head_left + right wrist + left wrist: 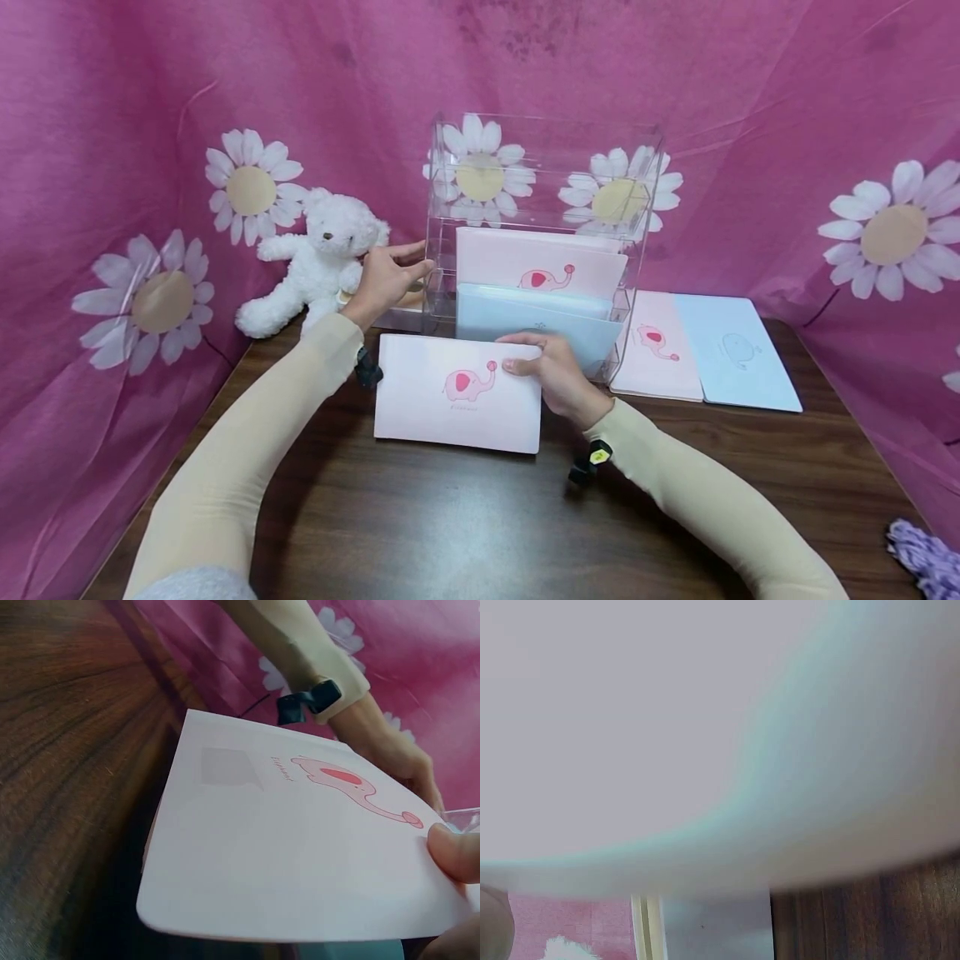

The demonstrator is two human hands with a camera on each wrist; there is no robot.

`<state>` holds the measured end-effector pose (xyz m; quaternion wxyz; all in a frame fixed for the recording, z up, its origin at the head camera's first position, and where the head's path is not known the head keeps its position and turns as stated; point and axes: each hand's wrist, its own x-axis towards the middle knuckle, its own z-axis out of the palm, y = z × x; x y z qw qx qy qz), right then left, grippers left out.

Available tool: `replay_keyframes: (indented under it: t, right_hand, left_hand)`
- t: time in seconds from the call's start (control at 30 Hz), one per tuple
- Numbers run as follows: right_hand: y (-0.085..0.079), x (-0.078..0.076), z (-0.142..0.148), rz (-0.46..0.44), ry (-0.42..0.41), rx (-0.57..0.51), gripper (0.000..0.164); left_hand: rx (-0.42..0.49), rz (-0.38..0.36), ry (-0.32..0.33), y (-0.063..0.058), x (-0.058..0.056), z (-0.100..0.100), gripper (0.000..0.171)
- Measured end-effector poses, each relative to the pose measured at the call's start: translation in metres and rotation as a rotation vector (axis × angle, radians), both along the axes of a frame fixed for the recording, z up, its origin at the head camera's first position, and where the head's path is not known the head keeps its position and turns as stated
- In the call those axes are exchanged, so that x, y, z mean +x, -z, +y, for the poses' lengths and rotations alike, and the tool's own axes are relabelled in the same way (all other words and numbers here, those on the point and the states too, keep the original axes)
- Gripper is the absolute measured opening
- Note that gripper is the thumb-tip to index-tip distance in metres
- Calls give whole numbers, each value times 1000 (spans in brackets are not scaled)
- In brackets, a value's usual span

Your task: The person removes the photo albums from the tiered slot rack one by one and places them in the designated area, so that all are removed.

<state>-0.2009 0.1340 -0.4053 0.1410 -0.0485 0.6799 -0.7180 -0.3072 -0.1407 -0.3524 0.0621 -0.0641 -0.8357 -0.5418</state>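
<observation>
My right hand (558, 375) pinches a pale pink elephant notebook (420, 392) at its upper right, the thumb on the cover and other fingers behind. The notebook is held tilted in front of a clear stepped rack (633, 333). My left hand (382, 279) holds the rack's left side, its fingertips at the panel edge. Within the rack stand pink notebooks (495, 254) with a light blue notebook (536, 321) in front of them. In the right wrist view, the held notebook (285, 855) fills the middle. A blurred pale surface covers most of the left wrist view.
A white teddy bear (318, 258) sits left of the rack. Right of it, a pink notebook (656, 350) and a light blue whale notebook (738, 350) lie on the brown wooden table (450, 533). Purple fluffy material (926, 554) lies at the right edge. A pink flowered curtain (360, 75) hangs behind.
</observation>
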Motion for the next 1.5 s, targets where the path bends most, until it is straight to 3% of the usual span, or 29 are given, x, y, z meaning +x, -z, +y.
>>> replay_keyframes:
  t: [0.47, 0.8, 1.03, 1.33, 1.5]
  right_hand:
    - [17, 1, -19, -105, -21, -4, 42]
    - [23, 2, -31, -147, -42, -1, 44]
    - [31, 1, -40, -183, -46, 1, 43]
    - [39, 1, -52, -151, -74, 59, 40]
    - [42, -2, -58, -131, -151, 101, 40]
  left_hand:
    - [-3, -5, -3, 1, -1, 1, 50]
    - [23, -47, -12, 1, 0, 1, 50]
    - [10, -24, -14, 1, 1, 2, 50]
    - [18, -27, -9, -1, 3, 2, 49]
    - [9, -4, -17, -1, 2, 1, 47]
